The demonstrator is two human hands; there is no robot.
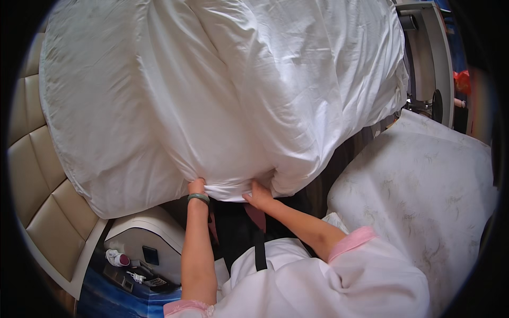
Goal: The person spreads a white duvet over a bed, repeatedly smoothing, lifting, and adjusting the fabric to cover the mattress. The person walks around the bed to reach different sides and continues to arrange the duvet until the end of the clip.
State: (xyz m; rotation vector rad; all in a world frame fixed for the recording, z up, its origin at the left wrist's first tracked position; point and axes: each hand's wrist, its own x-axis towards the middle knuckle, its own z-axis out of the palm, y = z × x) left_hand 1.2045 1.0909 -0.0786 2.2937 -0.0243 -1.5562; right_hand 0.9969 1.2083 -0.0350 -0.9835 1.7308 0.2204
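A wide white duvet (222,106) spreads over the bed, with long raised folds running down to its near edge. My left hand (196,187), wearing a green bangle (199,198) at the wrist, is closed on that near edge. A short way to the right, my right hand (259,196) grips the same edge, its thumb side toward the cloth. Between the two hands the fabric is gathered in small creases. Some of my fingers are hidden in the cloth.
A beige padded headboard (40,159) lines the left side. At lower left, a pale nightstand (148,228) carries a phone (150,255) and small items. A pale patterned covered surface (413,191) stands on my right. Beyond it is a grey shelf unit (437,58).
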